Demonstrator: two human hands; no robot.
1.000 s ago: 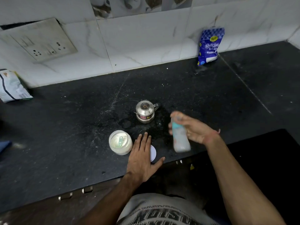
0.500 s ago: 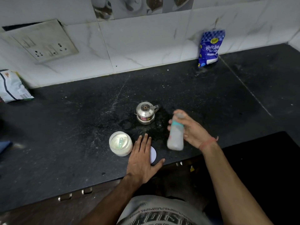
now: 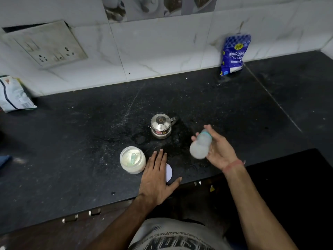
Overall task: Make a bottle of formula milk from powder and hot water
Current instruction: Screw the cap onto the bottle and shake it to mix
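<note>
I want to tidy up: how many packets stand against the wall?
2: a blue sugar packet at the far right, and a white packet at the far left edge, partly cut off.

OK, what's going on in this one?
A person is mixing formula at a black counter. The right hand holds a capped baby bottle of cloudy milk, tilted and blurred as if mid-shake. The left hand lies flat, partly covering a white lid beside the open powder jar. A steel kettle stands behind.
</note>
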